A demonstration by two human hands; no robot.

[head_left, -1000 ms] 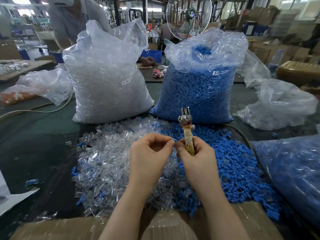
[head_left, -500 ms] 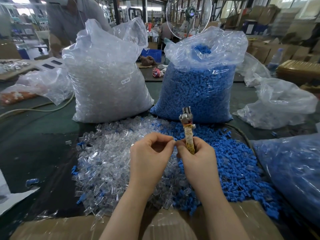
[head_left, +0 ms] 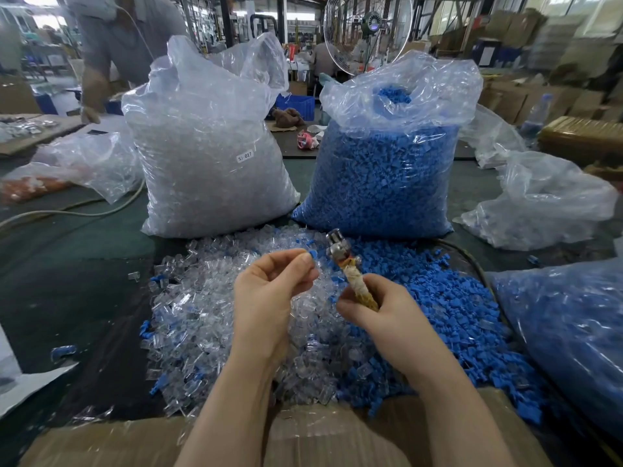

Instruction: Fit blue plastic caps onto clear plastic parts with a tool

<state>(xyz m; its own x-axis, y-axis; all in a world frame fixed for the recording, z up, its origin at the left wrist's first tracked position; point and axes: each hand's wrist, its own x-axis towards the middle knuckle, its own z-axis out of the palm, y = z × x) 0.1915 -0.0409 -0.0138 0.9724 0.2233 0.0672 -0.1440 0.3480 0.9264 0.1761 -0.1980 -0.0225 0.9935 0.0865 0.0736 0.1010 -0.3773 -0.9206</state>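
Above a dark green worktable (head_left: 84, 264), the left hand (head_left: 269, 291) pinches a small blue cap (head_left: 313, 254) at its fingertips, just beside the metal head of the tool (head_left: 350, 271). The right hand (head_left: 381, 318) is closed around the tool's taped handle, which tilts up and to the left. Under both hands lies a heap of clear plastic parts (head_left: 202, 318), and under the right wrist a heap of loose blue caps (head_left: 448, 315). Beyond the hands stand a bag of clear parts (head_left: 209, 156) and a bag of blue caps (head_left: 381, 170). Behind the bags are a fan (head_left: 367, 28), cardboard boxes (head_left: 526, 89) and another person (head_left: 124, 42) in a wide workshop.
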